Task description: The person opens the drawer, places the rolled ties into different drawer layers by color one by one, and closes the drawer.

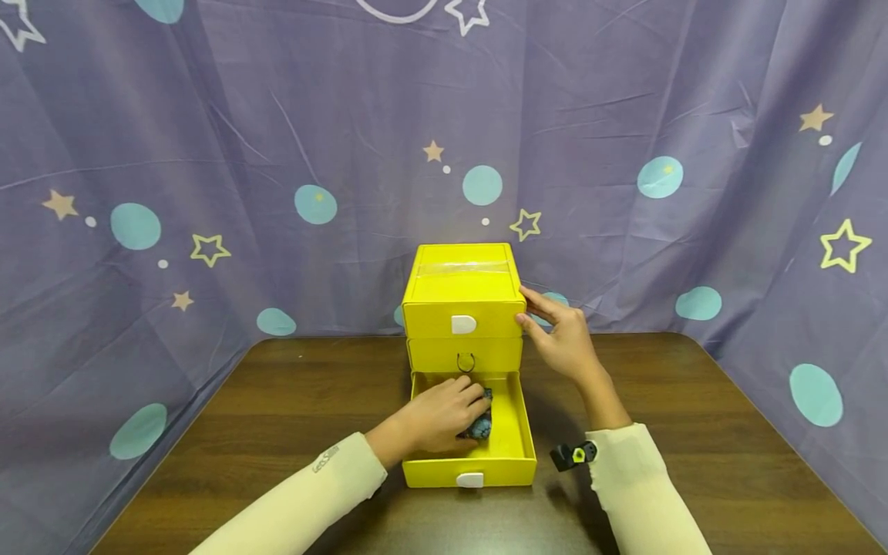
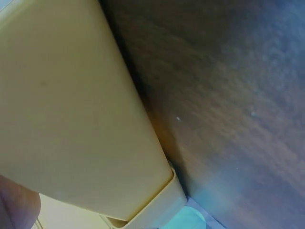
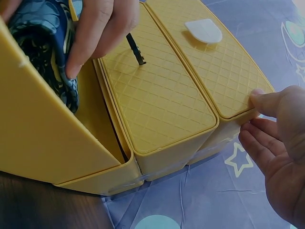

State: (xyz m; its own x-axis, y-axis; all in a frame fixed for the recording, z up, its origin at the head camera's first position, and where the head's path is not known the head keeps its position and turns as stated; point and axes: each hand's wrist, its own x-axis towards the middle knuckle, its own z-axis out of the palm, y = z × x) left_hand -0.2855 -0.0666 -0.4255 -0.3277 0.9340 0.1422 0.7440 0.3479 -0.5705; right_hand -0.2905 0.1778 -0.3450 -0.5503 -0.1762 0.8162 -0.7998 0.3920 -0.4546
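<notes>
A yellow three-tier drawer box point(image 1: 463, 320) stands on the table, its bottom drawer point(image 1: 513, 420) pulled out. Inside that drawer, my left hand point(image 1: 440, 412) grips a dark blue patterned cloth item point(image 1: 480, 422). The right wrist view shows the fingers along the edge of this folded cloth point(image 3: 47, 52), which is partly hidden by the drawer wall. My right hand point(image 1: 563, 339) rests against the right side of the top tier, thumb at the front corner and fingers extended along the side. In the left wrist view the drawer's outer wall point(image 2: 81, 105) fills much of the picture.
The top tier has a white tab handle point(image 1: 463, 324); the middle one has a dark loop point(image 1: 465, 362) instead. Another white tab point(image 1: 469, 480) is on the bottom drawer's front. A purple curtain point(image 1: 388, 100) hangs behind the brown wooden table point(image 1: 312, 432).
</notes>
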